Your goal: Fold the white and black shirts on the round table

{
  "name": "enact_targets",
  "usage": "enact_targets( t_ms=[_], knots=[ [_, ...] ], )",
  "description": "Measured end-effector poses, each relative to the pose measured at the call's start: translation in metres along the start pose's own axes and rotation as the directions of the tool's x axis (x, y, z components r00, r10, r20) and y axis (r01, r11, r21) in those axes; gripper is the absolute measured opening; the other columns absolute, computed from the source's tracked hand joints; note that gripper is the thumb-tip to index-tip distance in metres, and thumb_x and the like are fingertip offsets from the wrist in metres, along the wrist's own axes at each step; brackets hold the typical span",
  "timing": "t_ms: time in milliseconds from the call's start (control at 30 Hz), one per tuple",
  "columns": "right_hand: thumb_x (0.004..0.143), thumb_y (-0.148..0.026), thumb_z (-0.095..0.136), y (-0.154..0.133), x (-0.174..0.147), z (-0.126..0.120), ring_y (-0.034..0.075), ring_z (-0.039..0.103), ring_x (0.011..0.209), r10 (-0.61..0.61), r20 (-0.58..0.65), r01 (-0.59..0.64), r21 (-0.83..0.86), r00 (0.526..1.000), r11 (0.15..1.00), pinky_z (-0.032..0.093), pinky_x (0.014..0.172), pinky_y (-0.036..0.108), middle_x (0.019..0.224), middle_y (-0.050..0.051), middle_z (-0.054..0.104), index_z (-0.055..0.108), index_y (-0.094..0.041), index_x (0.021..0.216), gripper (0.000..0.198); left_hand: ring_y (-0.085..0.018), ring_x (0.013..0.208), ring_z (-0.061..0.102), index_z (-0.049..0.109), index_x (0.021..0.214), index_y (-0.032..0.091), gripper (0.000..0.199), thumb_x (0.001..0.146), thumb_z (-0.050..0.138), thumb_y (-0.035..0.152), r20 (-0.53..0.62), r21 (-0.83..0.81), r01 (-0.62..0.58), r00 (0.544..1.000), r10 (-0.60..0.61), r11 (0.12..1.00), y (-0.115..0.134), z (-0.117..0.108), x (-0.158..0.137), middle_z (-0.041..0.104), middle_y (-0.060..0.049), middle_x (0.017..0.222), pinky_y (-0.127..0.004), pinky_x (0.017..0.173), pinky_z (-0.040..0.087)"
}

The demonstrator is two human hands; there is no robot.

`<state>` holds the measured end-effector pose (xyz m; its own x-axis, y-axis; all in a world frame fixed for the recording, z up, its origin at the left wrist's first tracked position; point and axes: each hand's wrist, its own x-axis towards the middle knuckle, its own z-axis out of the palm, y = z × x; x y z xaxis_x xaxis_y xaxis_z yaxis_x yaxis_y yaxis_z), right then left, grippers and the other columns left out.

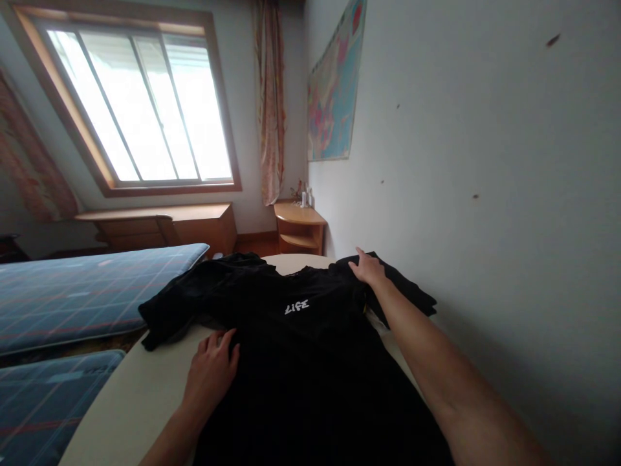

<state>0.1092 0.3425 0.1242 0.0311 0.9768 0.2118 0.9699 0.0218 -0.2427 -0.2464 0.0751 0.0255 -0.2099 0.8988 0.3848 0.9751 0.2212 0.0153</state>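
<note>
A black T-shirt (301, 362) with small white lettering lies spread on a pale round table (140, 382), its neckline toward the far edge and both sleeves out to the sides. My left hand (212, 366) rests at the shirt's left side below the sleeve; its fingertips touch the cloth edge, with fingers slightly bent and thumb apart. Reaching farther forward, my right hand (369, 266) lies on the right shoulder near the sleeve, fingers stretched out. No cloth is visibly pinched in either hand. The shirt's lower part runs out of view at the bottom.
Blue plaid mattresses (97, 291) stand close to the table's left side. A white wall (485, 246) with a map (334, 97) runs along the right. Beyond are a corner shelf (298, 213), a wooden desk (204, 220) and a window (140, 110).
</note>
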Motion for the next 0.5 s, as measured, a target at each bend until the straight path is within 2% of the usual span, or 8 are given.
enact_targets(
  t_ms=[100,167,267,433,500],
  knots=[
    [0.094,-0.040,0.053,0.000,0.007,0.007,0.033,0.053,0.123,0.004,-0.014,-0.004,-0.007,1.000,1.000,0.045,0.096,0.045,0.134,0.017,0.059,0.051,-0.020,0.140,0.050,-0.030,0.106,0.058,0.064,0.129,0.014,0.040,0.096,0.046,0.028,0.014,0.004,0.001,1.000,-0.001,1.000,0.000,-0.001,0.001,0.065,-0.014,0.120,-0.039,0.093,0.047],
    [0.094,-0.037,0.052,-0.001,0.009,0.011,0.031,0.054,0.121,-0.006,-0.027,0.006,-0.004,1.000,1.000,0.046,0.095,0.041,0.129,0.014,0.061,0.065,-0.020,0.124,0.036,-0.030,0.106,0.058,0.064,0.129,0.014,0.039,0.096,0.046,0.028,0.028,0.010,0.007,1.000,-0.007,1.000,0.001,-0.002,0.002,0.065,-0.013,0.120,-0.039,0.094,0.046],
    [0.095,-0.033,0.049,-0.004,0.013,0.013,0.028,0.056,0.116,-0.015,-0.055,0.015,0.010,0.998,1.000,0.047,0.092,0.036,0.125,0.012,0.063,0.072,-0.019,0.106,0.028,-0.030,0.108,0.058,0.064,0.129,0.015,0.040,0.096,0.046,0.029,0.046,0.022,0.014,0.999,-0.015,1.000,0.002,-0.003,0.002,0.065,-0.013,0.121,-0.038,0.096,0.045],
    [0.101,-0.027,0.031,0.001,0.023,0.010,0.029,0.059,0.110,0.120,-0.162,-0.114,0.047,0.980,0.992,0.048,0.088,0.037,0.119,0.019,0.062,0.061,-0.011,0.120,0.040,-0.030,0.109,0.057,0.063,0.130,0.015,0.040,0.097,0.045,0.029,0.073,0.029,0.023,0.997,-0.025,0.999,0.002,-0.003,0.003,0.064,-0.013,0.123,-0.038,0.096,0.045],
    [0.101,-0.027,0.030,0.006,0.024,0.009,0.030,0.060,0.108,0.159,-0.171,-0.151,0.059,0.972,0.987,0.049,0.085,0.039,0.117,0.021,0.062,0.059,-0.010,0.121,0.039,-0.030,0.109,0.058,0.063,0.130,0.014,0.040,0.097,0.045,0.029,0.078,0.032,0.025,0.997,-0.027,0.999,0.001,-0.002,0.003,0.064,-0.013,0.123,-0.037,0.095,0.045]
  ],
)
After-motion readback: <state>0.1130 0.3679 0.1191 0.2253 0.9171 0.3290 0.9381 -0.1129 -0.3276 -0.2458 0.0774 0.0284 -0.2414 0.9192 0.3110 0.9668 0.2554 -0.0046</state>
